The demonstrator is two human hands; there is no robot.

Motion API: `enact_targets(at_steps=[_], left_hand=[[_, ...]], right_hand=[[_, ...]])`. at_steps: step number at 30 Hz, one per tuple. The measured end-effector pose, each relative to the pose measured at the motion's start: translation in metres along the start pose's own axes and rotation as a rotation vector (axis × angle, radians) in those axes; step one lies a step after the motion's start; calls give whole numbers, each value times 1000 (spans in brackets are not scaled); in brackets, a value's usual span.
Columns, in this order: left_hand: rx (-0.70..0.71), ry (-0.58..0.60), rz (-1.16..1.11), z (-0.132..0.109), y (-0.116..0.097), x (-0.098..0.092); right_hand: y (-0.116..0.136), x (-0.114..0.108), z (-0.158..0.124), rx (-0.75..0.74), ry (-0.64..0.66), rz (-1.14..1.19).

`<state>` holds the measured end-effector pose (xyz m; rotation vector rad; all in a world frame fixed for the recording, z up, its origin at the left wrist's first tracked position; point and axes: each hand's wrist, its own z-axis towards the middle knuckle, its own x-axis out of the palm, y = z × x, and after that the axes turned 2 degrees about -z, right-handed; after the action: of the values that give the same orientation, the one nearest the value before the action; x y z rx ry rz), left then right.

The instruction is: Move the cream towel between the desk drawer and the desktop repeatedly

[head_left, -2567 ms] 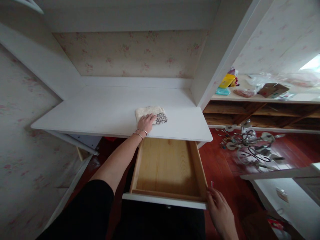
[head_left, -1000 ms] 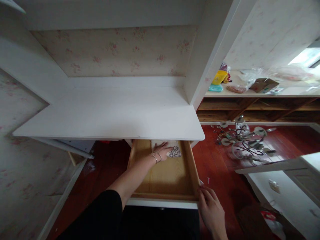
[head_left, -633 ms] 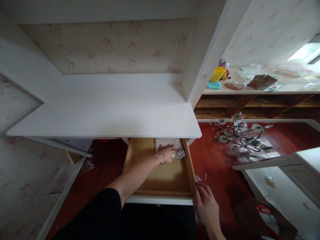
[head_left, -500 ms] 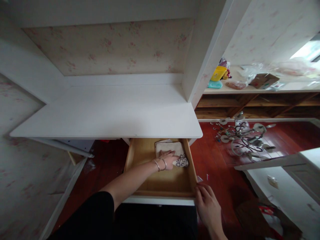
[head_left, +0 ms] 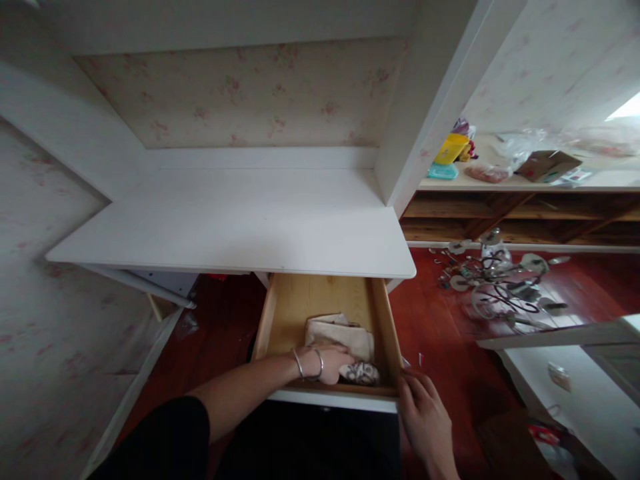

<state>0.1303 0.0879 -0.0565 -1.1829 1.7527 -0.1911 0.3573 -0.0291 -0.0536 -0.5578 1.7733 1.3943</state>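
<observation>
Your left hand [head_left: 327, 363] was inside the open drawer [head_left: 295, 297], with its palm turned down. The fingers of this hand lay on the cream cloth [head_left: 345, 335], but I could not tell if they gripped it or only pressed it. The cloth was on the bottom of the drawer, close to the front panel. Its plain folded part was under and beyond these fingers, and its dark-patterned end was just to the right of them. Two bracelets [head_left: 315, 365] were around your left wrist.

Your right hand [head_left: 427, 417] was outside the drawer, and its fingers were closed on the right front corner. Beyond the fingers of both hands was the white worktop [head_left: 240, 227], above the drawer. To the right of your right fingers and farther away, a chandelier [head_left: 523, 288] lay on the red floor [head_left: 425, 313]. Still farther beyond them, a yellow container [head_left: 451, 149] and a cardboard box [head_left: 547, 165] stood on a low shelf [head_left: 505, 185].
</observation>
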Motion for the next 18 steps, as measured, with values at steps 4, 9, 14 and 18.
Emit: enact_targets(at_steps=[4, 9, 14, 18], left_hand=[[-43, -89, 17, -34, 29, 12], [-132, -73, -47, -76, 69, 19], [-42, -108, -75, -89, 86, 18], [-181, -99, -54, -80, 92, 9]], right_hand=[[1, -1, -1, 4, 11, 18], [2, -4, -2, 19, 30, -12], [-1, -5, 0, -60, 56, -54], [-2, -5, 0, -39, 44, -58]])
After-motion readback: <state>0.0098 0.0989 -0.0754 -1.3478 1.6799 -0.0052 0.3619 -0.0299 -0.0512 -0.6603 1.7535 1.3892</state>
